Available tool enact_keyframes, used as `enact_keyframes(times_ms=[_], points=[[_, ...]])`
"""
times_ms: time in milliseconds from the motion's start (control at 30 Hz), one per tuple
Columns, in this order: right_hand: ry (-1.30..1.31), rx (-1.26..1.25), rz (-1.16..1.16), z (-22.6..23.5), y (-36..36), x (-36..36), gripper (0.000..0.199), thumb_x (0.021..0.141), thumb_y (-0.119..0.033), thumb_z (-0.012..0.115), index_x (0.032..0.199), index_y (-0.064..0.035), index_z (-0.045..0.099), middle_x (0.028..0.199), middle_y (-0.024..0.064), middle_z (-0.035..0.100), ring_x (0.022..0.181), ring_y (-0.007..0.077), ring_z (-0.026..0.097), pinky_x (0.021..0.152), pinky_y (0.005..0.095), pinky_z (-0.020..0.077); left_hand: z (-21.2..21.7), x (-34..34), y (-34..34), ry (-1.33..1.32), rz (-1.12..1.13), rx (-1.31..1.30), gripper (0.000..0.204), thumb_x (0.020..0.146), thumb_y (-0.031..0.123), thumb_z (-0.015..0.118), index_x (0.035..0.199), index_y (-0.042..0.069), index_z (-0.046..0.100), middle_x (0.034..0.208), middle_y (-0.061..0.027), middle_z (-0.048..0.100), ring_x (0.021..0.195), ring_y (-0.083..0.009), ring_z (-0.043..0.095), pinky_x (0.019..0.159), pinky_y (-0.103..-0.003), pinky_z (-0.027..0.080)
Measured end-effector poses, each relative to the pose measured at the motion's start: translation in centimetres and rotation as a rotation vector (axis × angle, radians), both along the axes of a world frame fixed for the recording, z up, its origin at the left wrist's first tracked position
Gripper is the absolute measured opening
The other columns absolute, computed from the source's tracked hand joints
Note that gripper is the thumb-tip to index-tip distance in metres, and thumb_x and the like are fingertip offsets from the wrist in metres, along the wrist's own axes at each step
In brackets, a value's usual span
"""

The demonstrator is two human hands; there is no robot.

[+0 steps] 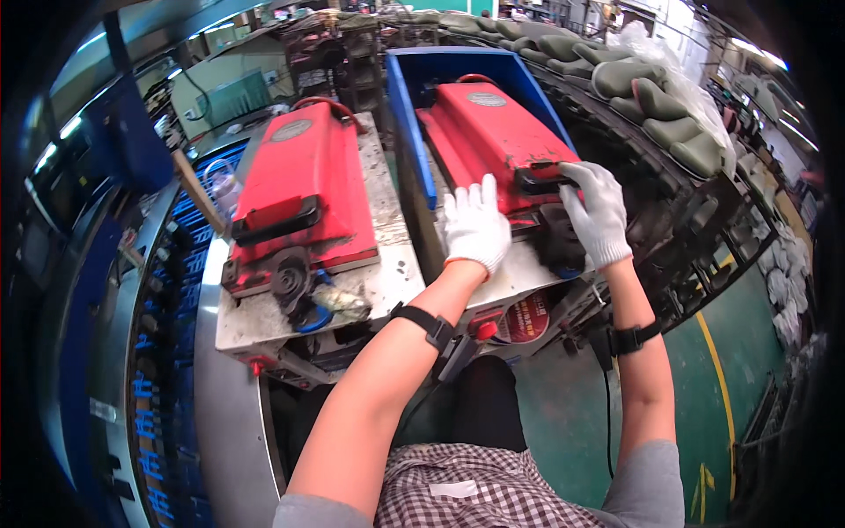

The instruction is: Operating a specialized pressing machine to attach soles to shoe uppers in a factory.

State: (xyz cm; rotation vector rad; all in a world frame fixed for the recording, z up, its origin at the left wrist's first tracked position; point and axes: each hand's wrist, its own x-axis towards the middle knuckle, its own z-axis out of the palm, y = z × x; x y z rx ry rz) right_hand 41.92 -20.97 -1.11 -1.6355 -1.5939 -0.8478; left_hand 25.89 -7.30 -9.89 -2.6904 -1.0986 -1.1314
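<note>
A second red press lid (304,189) at left, grey-green shoe uppers (647,88) on the conveyor behind.

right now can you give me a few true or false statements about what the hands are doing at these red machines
1. Both hands wear white gloves. True: the left hand and the right hand are gloved in white.
2. The right hand rests on the black handle of the right red lid. True.
3. The left hand grips the black handle of the left red lid. False: it lies flat at the right lid's front edge.
4. The right red lid sits inside a green frame. False: the frame around it is blue.
5. Each forearm wears a black strap. True.
</note>
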Motion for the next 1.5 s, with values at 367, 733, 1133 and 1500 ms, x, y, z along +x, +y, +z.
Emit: enact_keyframes(times_ms=[367,733,1133,1500], points=[[0.015,-0.086,-0.123,-1.7,2.6,1.1,0.025,0.101,-0.034,0.064,0.099,-0.0110,0.074,0.098,0.0092,0.072,0.102,0.0335,0.064,0.105,0.0484,0.0430,11.9,-22.8,2.1,-0.060,0.070,-0.128,0.041,0.095,0.036,0.064,0.124,0.007,0.068,0.126,-0.0211,0.068,0.122,-0.0390,0.063,0.103,-0.046,0.050],[-0.033,-0.068,-0.188,-2.0,3.9,1.2,0.032,0.104,-0.034,0.058,0.091,-0.0085,0.073,0.090,0.0104,0.071,0.093,0.0337,0.064,0.093,0.0462,0.0449,13.9,-26.4,7.9,0.484,0.149,-0.605,0.063,0.079,0.066,0.073,0.099,0.007,0.080,0.089,-0.0169,0.077,0.088,-0.0341,0.075,0.081,-0.041,0.055],[-0.035,-0.039,-0.191,-2.5,4.0,1.7,0.030,0.104,-0.033,0.058,0.096,-0.0091,0.074,0.097,0.0096,0.073,0.099,0.0324,0.065,0.098,0.0457,0.0453,11.2,-26.2,7.9,0.349,0.236,-0.333,0.059,0.073,0.062,0.071,0.096,0.008,0.082,0.092,-0.0190,0.077,0.089,-0.0354,0.075,0.081,-0.042,0.057],[-0.010,-0.015,-0.189,-2.8,3.7,2.1,0.029,0.103,-0.032,0.059,0.100,-0.0085,0.076,0.102,0.0100,0.075,0.102,0.0324,0.066,0.100,0.0458,0.0450,11.0,-25.6,7.6,0.340,0.298,-0.246,0.043,0.076,0.048,0.071,0.099,0.014,0.082,0.095,-0.0179,0.078,0.092,-0.0377,0.076,0.082,-0.044,0.059]])
